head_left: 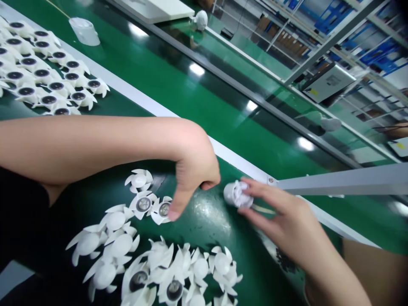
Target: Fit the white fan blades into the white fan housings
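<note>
My right hand pinches a small white cylindrical motor housing between thumb and fingers, just above the green mat. A pale wire trails from it under my hand. My left hand is bent down at the wrist with its thumb apart from the curled fingers. The thumb tip overlaps a white fan impeller; whether it touches cannot be made out. Beside that lie another impeller with a dark hub opening and one showing its smooth hub. Several more impellers lie nearer to me.
Rows of white impellers lie at the upper left. A green conveyor belt runs behind a pale rail. On the belt stands another white motor housing. A metal post juts in from the right, with shelving beyond.
</note>
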A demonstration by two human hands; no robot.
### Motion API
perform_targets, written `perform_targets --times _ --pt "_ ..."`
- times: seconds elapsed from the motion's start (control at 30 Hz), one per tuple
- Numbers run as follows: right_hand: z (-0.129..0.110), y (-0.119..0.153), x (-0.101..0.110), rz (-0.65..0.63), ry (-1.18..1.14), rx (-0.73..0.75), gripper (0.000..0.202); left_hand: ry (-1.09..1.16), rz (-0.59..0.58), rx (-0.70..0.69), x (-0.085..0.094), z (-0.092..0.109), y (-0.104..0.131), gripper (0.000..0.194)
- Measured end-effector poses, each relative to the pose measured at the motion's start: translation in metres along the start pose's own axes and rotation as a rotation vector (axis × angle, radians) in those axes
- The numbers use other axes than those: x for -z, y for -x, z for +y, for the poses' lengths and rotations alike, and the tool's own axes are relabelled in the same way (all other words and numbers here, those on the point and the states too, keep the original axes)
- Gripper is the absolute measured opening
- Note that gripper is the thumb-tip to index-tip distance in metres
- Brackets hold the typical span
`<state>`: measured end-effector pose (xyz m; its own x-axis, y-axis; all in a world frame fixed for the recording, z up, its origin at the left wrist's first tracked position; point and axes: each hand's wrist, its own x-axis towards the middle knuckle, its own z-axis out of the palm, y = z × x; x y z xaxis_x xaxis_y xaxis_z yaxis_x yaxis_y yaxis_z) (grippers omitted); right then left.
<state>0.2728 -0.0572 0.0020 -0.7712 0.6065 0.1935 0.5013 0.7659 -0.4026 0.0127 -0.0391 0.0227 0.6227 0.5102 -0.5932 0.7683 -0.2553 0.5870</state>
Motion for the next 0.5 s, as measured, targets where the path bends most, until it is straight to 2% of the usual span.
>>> perform_targets --times 0.07,0.13,0.2,0.27,0.37,0.5 --pt "0.007 0.002 0.011 0.261 0.245 -0.107 0.038 0.067 0.052 0.076 -0.008 0.006 0.004 0.057" --pt "0.011 0.010 0.026 0.389 0.362 -0.312 0.039 0.026 0.074 0.108 -0.013 0.011 0.005 0.060" --pt "0.010 0.026 0.038 0.334 0.339 -0.497 0.031 -0.131 0.035 0.095 -0.014 0.014 0.002 0.066" --pt "0.006 0.047 0.041 0.198 0.276 -0.581 0.020 -0.233 0.020 0.009 -0.009 0.012 -0.003 0.063" --pt "0.000 0.080 0.027 0.100 0.194 -0.560 0.016 -0.176 0.031 -0.165 0.000 0.004 -0.017 0.047" --pt "-0.009 0.109 -0.003 0.150 0.166 -0.513 0.014 -0.030 0.029 -0.238 0.003 -0.010 -0.037 0.040"
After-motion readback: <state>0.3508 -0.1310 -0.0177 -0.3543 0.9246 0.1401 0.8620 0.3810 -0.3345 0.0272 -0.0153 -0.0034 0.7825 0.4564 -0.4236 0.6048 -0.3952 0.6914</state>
